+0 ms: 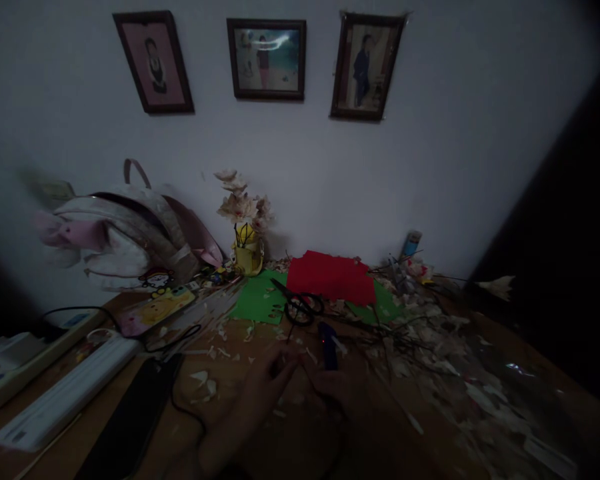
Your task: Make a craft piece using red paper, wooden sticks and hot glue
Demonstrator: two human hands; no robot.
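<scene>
Near the middle of the table, my left hand (267, 377) is closed in a pinch. A thin dark twig (291, 332) rises from its fingertips toward the scissors. My right hand (343, 390), close beside it, is closed around a blue tool with a small red light, which looks like a hot glue gun (329, 343). The fingertips of both hands nearly meet, and dim light hides what lies between them. Just beyond lie black-handled scissors (304, 308), resting across green paper (260, 297) and red paper (330, 277).
Pale scraps and twigs (430, 353) litter the right side. Paper flowers stand in a yellow pot (248, 259) at the back. To the left are a backpack (130, 233), a power strip (40, 360), a long white box (70, 393), a black phone-like slab (130, 417) and cables.
</scene>
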